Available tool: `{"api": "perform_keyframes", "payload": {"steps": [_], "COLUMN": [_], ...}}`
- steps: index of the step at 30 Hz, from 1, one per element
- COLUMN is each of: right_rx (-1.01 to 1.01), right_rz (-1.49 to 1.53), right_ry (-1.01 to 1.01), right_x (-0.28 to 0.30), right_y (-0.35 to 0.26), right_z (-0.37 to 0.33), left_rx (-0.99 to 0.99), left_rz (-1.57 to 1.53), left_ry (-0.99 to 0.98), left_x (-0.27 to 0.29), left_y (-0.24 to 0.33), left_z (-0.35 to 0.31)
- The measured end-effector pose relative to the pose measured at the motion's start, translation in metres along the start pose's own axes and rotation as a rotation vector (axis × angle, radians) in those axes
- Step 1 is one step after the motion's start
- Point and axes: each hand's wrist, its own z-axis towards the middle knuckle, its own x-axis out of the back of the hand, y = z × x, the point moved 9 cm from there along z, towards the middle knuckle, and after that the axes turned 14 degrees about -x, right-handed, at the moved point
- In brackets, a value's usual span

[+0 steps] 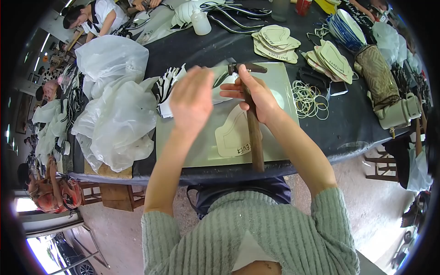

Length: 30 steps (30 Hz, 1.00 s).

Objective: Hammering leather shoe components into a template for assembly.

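Observation:
My right hand holds a hammer with a long wooden handle. Its thumb lies along the handle near the dark hammer head, while the other fingers reach out to the left. My left hand is raised over the board and smeared by motion, so its fingers cannot be made out. Beside it lies a bundle of white and black strips, partly hidden by the hand. Below the hammer, a cream shaped pattern piece with handwritten marks rests on a grey-green board.
Crumpled translucent plastic bags fill the left side. Stacked pattern pieces, a second stack and rubber bands lie to the right. A white bottle stands farther back. A patterned cylindrical thing sits near the right edge. People work nearby.

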Motion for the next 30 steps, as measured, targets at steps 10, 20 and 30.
{"api": "perform_keyframes", "payload": {"steps": [10, 20, 30], "right_rx": [0.115, -0.074, 0.031], "right_rz": [-0.321, -0.415, -0.424], "right_ry": [0.095, 0.158, 0.187], "right_x": [0.014, 0.065, 0.062], "right_y": [0.006, 0.059, 0.058], "right_z": [-0.057, -0.09, -0.098], "left_rx": [1.014, 1.151, 1.069], "left_rz": [-1.126, -1.25, -1.18], "left_ry": [-0.413, -0.6, -0.766], "left_x": [-0.043, -0.054, -0.056], "left_y": [0.02, 0.046, 0.058], "left_z": [-0.062, -0.1, -0.11]}}
